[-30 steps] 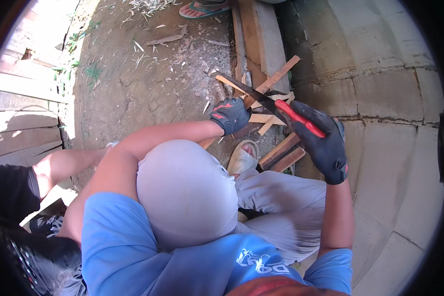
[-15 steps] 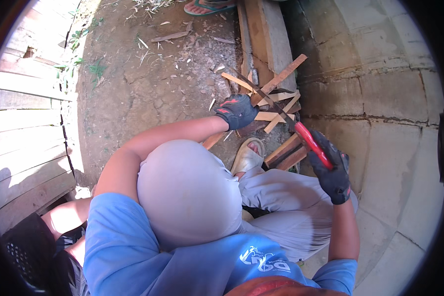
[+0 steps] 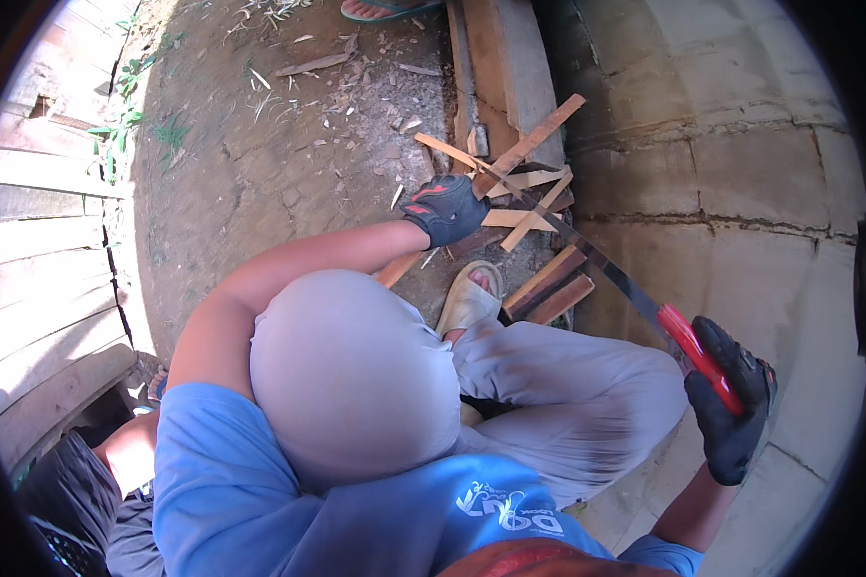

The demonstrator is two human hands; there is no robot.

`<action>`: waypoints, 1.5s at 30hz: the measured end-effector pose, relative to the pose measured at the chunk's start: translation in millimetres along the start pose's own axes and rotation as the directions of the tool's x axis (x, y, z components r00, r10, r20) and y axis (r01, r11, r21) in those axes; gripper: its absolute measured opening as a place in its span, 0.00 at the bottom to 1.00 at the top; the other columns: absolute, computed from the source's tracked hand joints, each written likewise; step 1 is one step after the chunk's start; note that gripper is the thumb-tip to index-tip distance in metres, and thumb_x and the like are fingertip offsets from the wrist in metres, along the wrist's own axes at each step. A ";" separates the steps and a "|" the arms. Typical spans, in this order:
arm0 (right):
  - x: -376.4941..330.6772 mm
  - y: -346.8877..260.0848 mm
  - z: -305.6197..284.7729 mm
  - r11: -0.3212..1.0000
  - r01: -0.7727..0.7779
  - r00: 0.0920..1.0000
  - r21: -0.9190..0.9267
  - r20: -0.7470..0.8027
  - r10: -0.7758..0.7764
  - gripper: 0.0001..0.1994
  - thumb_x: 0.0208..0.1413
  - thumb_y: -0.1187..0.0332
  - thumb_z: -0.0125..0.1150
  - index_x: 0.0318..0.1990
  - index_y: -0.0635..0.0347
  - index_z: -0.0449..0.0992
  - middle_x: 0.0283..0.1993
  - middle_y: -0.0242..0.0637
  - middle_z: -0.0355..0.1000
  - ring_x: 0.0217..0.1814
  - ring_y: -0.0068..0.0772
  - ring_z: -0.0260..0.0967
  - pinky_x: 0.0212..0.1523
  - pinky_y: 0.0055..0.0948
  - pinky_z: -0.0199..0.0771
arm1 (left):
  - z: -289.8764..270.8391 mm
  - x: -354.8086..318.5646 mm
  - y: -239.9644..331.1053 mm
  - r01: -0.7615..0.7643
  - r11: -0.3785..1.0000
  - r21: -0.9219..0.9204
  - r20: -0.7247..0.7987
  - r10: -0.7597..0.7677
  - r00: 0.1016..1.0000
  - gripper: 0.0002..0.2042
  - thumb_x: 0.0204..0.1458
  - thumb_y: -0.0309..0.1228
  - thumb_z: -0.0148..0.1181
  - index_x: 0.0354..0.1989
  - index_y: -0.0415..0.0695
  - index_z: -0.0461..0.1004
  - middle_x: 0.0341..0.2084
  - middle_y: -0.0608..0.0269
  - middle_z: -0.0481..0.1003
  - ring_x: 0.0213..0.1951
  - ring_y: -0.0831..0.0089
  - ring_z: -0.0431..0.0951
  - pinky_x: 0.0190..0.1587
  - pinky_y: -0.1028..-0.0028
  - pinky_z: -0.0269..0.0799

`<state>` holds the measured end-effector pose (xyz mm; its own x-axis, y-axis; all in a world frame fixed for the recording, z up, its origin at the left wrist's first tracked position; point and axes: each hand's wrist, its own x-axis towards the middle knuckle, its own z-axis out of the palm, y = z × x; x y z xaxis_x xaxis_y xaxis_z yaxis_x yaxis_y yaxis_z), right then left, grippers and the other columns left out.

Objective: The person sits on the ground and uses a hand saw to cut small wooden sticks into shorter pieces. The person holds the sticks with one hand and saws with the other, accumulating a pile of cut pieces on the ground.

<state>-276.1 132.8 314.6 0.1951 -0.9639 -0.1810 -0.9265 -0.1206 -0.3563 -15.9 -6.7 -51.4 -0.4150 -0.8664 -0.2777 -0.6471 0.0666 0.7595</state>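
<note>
1. Right hand (image 3: pixel 731 399): gloved fingers clamped on the red handle of the handsaw (image 3: pixel 698 358); arm out to the right, above the paving side.
2. Left hand (image 3: pixel 445 210): gloved, fingers together and curled down at the wooden strip (image 3: pixel 531 144). Fingertips hidden, so can't tell if clamped or just pressing.
3. Saw: blade slants up-left from the handle, far end crossing the strip just beside the left hand. Can't tell how deep the teeth sit.
4. Strip: slants up-right past the left hand, upper end over the beam (image 3: pixel 537 72).
5. Below the blade: thin pale offcuts (image 3: pixel 522 219), crossing each other. Nearer the person, two thicker blocks (image 3: pixel 546 286) side by side, next to the sandalled foot (image 3: pixel 471 296).
6. Farther out: dirt ground (image 3: pixel 250 183) with chips, block wall (image 3: pixel 760 183) right, boards (image 3: pixel 43 231) left. Another person's flip-flop foot (image 3: pixel 390 10) at top edge.
</note>
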 end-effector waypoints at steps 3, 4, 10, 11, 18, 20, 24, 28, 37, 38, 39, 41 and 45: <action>38.7 9.6 63.2 0.991 0.106 0.994 -0.077 -0.013 -0.107 0.23 0.55 0.69 0.73 0.59 0.60 0.83 0.48 0.45 0.85 0.46 0.39 0.85 0.53 0.36 0.80 | 7.1 -7.9 3.9 0.071 0.997 0.012 0.004 -0.071 0.997 0.21 0.62 0.46 0.55 0.47 0.39 0.82 0.37 0.37 0.82 0.41 0.39 0.84 0.45 0.48 0.78; 51.0 9.0 79.4 0.998 0.062 0.998 -0.019 -0.011 -0.062 0.21 0.56 0.68 0.73 0.59 0.58 0.84 0.49 0.45 0.85 0.47 0.38 0.85 0.53 0.35 0.80 | 13.7 -5.5 3.3 0.064 0.998 0.020 -0.016 -0.064 0.998 0.21 0.62 0.46 0.55 0.47 0.39 0.82 0.37 0.36 0.82 0.42 0.38 0.84 0.45 0.48 0.78; 87.1 10.1 70.0 0.982 -0.047 0.999 0.185 -0.014 0.050 0.19 0.62 0.66 0.69 0.61 0.51 0.83 0.51 0.44 0.85 0.51 0.43 0.84 0.55 0.34 0.79 | 22.0 3.3 -16.8 0.041 0.999 0.032 -0.155 -0.035 0.987 0.22 0.61 0.49 0.59 0.38 0.37 0.83 0.36 0.36 0.83 0.41 0.38 0.84 0.44 0.46 0.79; 72.9 10.1 77.9 0.990 -0.036 0.999 0.140 0.000 0.036 0.19 0.62 0.66 0.69 0.61 0.50 0.83 0.50 0.44 0.85 0.50 0.43 0.84 0.54 0.34 0.79 | 20.8 -0.7 -10.3 0.044 0.998 0.036 -0.123 -0.039 0.992 0.22 0.61 0.48 0.57 0.41 0.37 0.82 0.36 0.36 0.83 0.42 0.38 0.84 0.45 0.46 0.79; 31.0 42.4 94.0 0.925 -0.264 0.964 0.273 0.099 0.246 0.21 0.63 0.69 0.69 0.64 0.57 0.80 0.55 0.46 0.83 0.54 0.47 0.83 0.58 0.39 0.79 | 0.7 0.8 2.8 0.073 0.997 0.030 0.017 -0.074 0.997 0.23 0.61 0.49 0.55 0.46 0.37 0.81 0.40 0.35 0.82 0.44 0.36 0.83 0.48 0.47 0.78; 3.4 78.6 124.6 0.977 -0.161 0.987 0.139 0.029 0.158 0.24 0.63 0.69 0.68 0.67 0.56 0.77 0.60 0.47 0.81 0.57 0.49 0.82 0.59 0.41 0.79 | 6.7 2.4 -4.9 0.065 0.998 0.024 -0.035 -0.064 0.997 0.25 0.59 0.49 0.57 0.46 0.36 0.81 0.40 0.32 0.82 0.45 0.35 0.83 0.48 0.46 0.78; -17.7 87.2 146.7 0.986 -0.113 0.993 0.126 -0.020 0.116 0.27 0.65 0.69 0.68 0.71 0.54 0.72 0.65 0.48 0.77 0.63 0.54 0.78 0.59 0.43 0.78 | 3.3 4.3 7.7 0.132 0.991 0.013 0.034 -0.132 0.991 0.26 0.59 0.50 0.57 0.47 0.35 0.81 0.43 0.31 0.81 0.48 0.34 0.81 0.52 0.46 0.77; -12.4 48.0 112.8 0.985 -0.068 0.997 0.158 -0.026 0.073 0.29 0.59 0.69 0.71 0.69 0.51 0.75 0.56 0.48 0.80 0.53 0.54 0.80 0.54 0.44 0.81 | 1.1 6.6 0.8 0.113 0.992 0.052 0.071 -0.116 0.991 0.26 0.60 0.50 0.56 0.48 0.37 0.81 0.45 0.33 0.81 0.51 0.35 0.81 0.54 0.47 0.77; 31.1 21.3 92.4 0.923 0.146 0.985 0.356 -0.141 -0.101 0.26 0.60 0.66 0.71 0.67 0.50 0.77 0.54 0.45 0.81 0.46 0.48 0.81 0.51 0.43 0.80 | 1.0 3.1 10.6 0.008 0.994 0.112 0.045 -0.014 0.999 0.23 0.65 0.50 0.55 0.45 0.39 0.82 0.41 0.38 0.82 0.46 0.39 0.82 0.50 0.47 0.76; 34.9 15.9 92.6 0.914 0.134 0.983 0.382 -0.166 -0.075 0.25 0.61 0.66 0.71 0.66 0.50 0.77 0.53 0.44 0.82 0.45 0.47 0.82 0.51 0.42 0.80 | 1.2 2.6 9.6 0.042 0.993 0.109 0.044 -0.047 0.998 0.23 0.65 0.50 0.55 0.46 0.39 0.82 0.42 0.38 0.82 0.46 0.39 0.82 0.50 0.47 0.76; 36.0 12.4 88.2 0.943 0.126 0.984 0.308 -0.159 -0.079 0.24 0.61 0.66 0.70 0.66 0.50 0.78 0.52 0.43 0.82 0.44 0.46 0.82 0.50 0.41 0.80 | 1.3 2.9 8.9 0.075 0.991 0.107 0.043 -0.080 0.996 0.23 0.65 0.50 0.54 0.46 0.39 0.82 0.42 0.37 0.82 0.47 0.38 0.82 0.50 0.47 0.76; 38.1 2.7 72.3 0.982 0.111 0.985 0.156 -0.146 -0.088 0.22 0.62 0.65 0.70 0.64 0.51 0.80 0.51 0.42 0.83 0.42 0.43 0.82 0.50 0.40 0.80 | 0.9 2.1 5.2 0.090 0.990 0.104 0.030 -0.094 0.995 0.23 0.65 0.50 0.54 0.46 0.38 0.81 0.43 0.37 0.82 0.47 0.38 0.82 0.50 0.46 0.76; 17.6 0.2 31.9 0.996 0.070 0.995 0.059 -0.071 -0.066 0.20 0.60 0.64 0.71 0.61 0.50 0.82 0.50 0.41 0.84 0.41 0.39 0.83 0.45 0.38 0.79 | 3.9 2.3 -1.0 0.058 0.991 0.120 0.023 -0.061 0.998 0.24 0.65 0.50 0.54 0.48 0.38 0.81 0.44 0.36 0.82 0.48 0.37 0.81 0.51 0.46 0.76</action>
<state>-262.6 123.4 282.1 0.2323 -0.9683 -0.0920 -0.8900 -0.1735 -0.4218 -18.7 -6.8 -55.2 -0.3896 -0.8570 -0.3372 -0.7419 0.0751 0.6663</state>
